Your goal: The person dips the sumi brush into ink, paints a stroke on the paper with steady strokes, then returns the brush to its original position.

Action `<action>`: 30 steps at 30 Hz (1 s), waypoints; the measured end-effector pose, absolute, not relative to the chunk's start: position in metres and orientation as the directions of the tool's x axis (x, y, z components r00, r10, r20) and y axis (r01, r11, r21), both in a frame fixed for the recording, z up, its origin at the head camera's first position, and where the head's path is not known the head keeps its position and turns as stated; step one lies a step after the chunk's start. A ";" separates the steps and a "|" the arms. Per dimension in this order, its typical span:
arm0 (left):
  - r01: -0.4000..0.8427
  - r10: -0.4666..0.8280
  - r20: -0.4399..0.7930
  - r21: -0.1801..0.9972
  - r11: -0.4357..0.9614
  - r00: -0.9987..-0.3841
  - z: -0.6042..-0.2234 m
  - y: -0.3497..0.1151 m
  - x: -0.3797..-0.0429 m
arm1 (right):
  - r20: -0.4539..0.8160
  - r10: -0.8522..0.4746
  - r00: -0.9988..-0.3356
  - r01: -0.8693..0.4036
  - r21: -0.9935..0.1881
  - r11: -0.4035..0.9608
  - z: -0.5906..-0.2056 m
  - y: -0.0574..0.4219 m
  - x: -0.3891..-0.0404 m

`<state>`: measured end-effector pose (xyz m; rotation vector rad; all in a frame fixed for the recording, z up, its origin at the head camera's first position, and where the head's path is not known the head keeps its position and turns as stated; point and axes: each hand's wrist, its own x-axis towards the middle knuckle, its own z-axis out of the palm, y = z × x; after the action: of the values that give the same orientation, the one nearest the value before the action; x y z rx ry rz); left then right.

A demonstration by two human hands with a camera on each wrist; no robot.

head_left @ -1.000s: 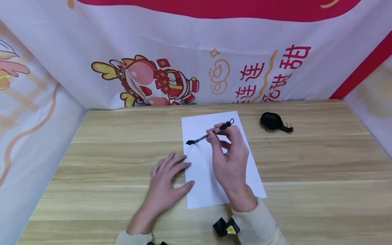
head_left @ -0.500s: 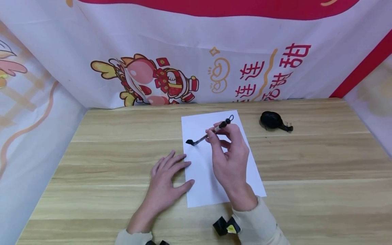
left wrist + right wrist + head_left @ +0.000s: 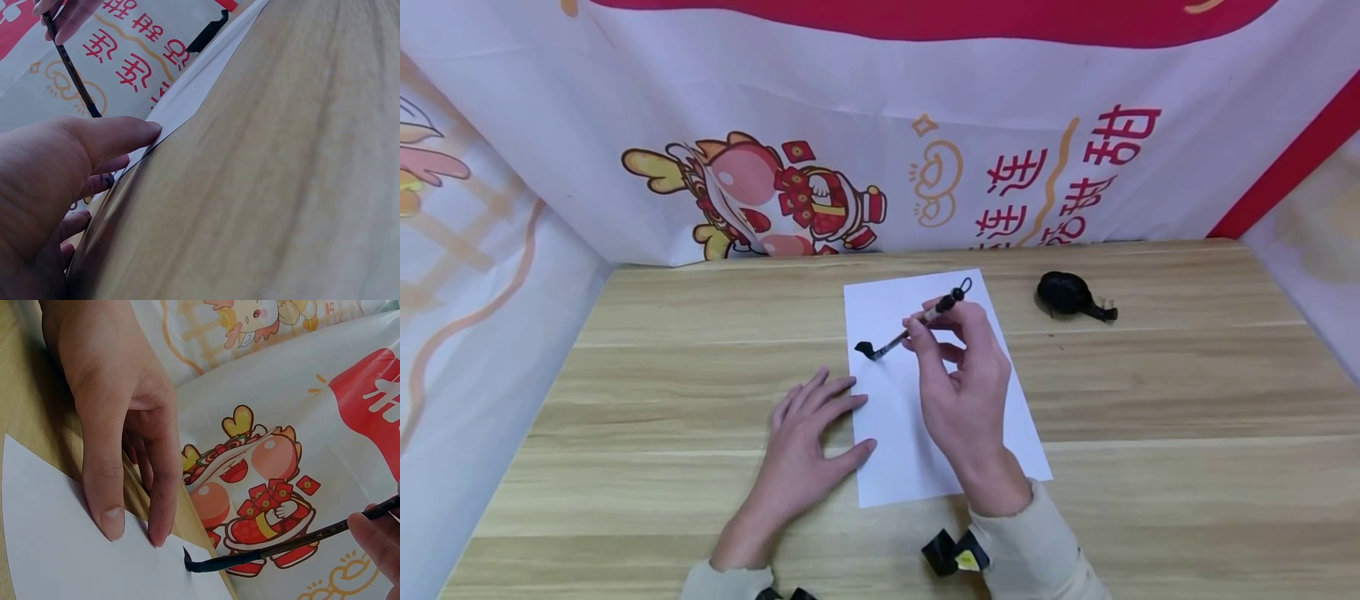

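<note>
My right hand [image 3: 966,392] pinches a writing brush [image 3: 897,339] between thumb and fingers, its looped end slanting up to the right. The brush's dark bristles meet the upper left of a white sheet of paper [image 3: 895,454]. A black patch shows there; how much is ink and how much bristle I cannot tell. In the right wrist view the brush's bristles [image 3: 219,564] look bent on the sheet. My left hand [image 3: 805,462] lies spread at the sheet's left edge, its thumb and some fingertips over the paper. The left wrist view shows that thumb [image 3: 125,134] along the edge.
A black rounded object with a narrow neck [image 3: 1066,296] lies on the wooden table [image 3: 1165,383], right of the sheet's top. Behind the table hangs a printed cloth [image 3: 820,75]. A black device [image 3: 953,553] sits at my right sleeve.
The brush's lower end has shifted slightly down and to the right on the paper. My left hand stays where it was.
</note>
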<state>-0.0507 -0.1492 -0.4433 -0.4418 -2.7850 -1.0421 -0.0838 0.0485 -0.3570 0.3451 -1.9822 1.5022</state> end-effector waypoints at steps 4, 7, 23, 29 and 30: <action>0.315 0.224 0.222 0.620 0.719 -0.949 -0.443 -0.149 -0.051 | 0.611 0.156 -0.776 -0.548 -0.776 0.314 -0.357 0.049 -0.084; 0.315 0.225 0.221 0.618 0.721 -0.949 -0.443 -0.149 -0.051 | 0.612 0.155 -0.775 -0.550 -0.775 0.311 -0.357 0.049 -0.084; 0.307 0.222 0.213 0.621 0.721 -0.952 -0.442 -0.149 -0.051 | 0.643 0.113 -0.757 -0.580 -0.742 0.336 -0.357 0.050 -0.085; 0.308 0.224 0.212 0.620 0.721 -0.951 -0.442 -0.149 -0.050 | 0.651 0.108 -0.751 -0.578 -0.728 0.368 -0.359 0.051 -0.085; 0.309 0.224 0.214 0.620 0.721 -0.951 -0.442 -0.149 -0.050 | 0.653 0.108 -0.750 -0.579 -0.726 0.371 -0.359 0.051 -0.085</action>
<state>-0.0502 -0.1491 -0.4423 -0.4351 -2.7984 -1.0424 -0.0850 0.0506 -0.3588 0.4048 -2.0102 1.4190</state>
